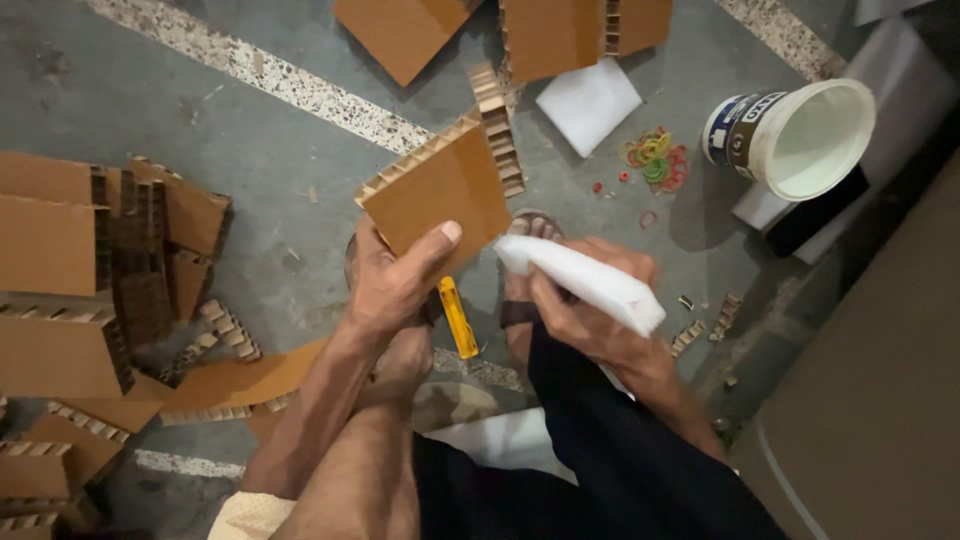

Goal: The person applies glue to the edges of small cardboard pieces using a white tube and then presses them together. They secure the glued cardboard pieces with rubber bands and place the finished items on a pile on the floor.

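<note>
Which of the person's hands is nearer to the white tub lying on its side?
Right. The right hand sits below-left of the white tub; the left hand is farther left.

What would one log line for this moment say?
left hand: holds cardboard piece | right hand: holds white foam sheet | yellow cutter: on floor

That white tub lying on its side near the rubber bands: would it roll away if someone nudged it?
Probably. The white tub lies on its side on the floor, round wall down, so a nudge would likely roll it. It looks empty, so probably light. Its tapered shape suggests it would curve rather than roll straight.
</note>
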